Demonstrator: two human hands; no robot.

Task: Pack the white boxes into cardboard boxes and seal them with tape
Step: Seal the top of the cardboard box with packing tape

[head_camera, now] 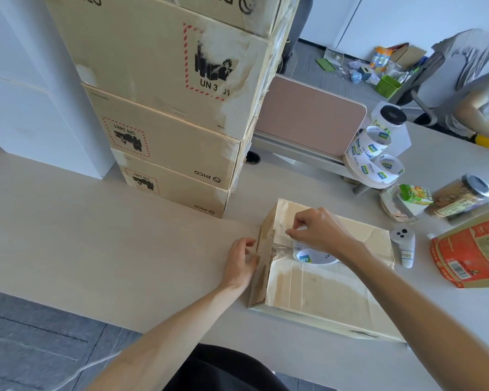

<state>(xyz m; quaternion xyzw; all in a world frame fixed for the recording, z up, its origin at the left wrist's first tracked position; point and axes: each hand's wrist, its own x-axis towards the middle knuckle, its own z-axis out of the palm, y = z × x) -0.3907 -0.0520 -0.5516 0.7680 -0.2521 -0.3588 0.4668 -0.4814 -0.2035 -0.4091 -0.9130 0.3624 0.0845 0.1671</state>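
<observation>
A closed cardboard box [328, 289] lies on the pale table in front of me, its top showing clear tape strips. A roll of clear tape [311, 253] with a white printed core rests on the box top. My right hand [316, 230] hovers over the roll and pinches the free end of the tape near the box's left top edge. My left hand [240, 263] presses against the box's left side, fingers bent against the cardboard. No white boxes are visible outside the carton.
A tall stack of large cardboard boxes [170, 108] stands behind on the left. Spare tape rolls [374, 153], jars [460, 196], a white controller [405, 245] and a red-printed flat carton [472, 252] crowd the right. Another person [480, 103] sits at the far right.
</observation>
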